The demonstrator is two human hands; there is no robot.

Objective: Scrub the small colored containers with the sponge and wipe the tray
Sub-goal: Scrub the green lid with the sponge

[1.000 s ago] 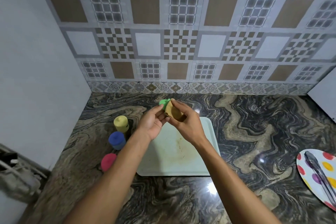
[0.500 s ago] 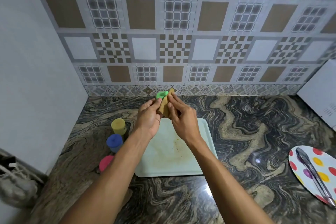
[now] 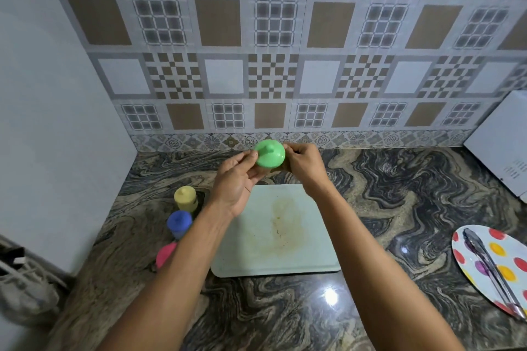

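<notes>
Holding the green pot [image 3: 269, 154] over the tray's [image 3: 273, 262] far end, my left hand [image 3: 233, 182] pinches one side and my right hand [image 3: 305, 164] grips the other. I cannot see the sponge. The tray looks dirty, so I think wiping is left. The yellow pot [image 3: 185, 198], blue pot [image 3: 179, 222] and pink pot [image 3: 166, 255] stand to its left.
</notes>
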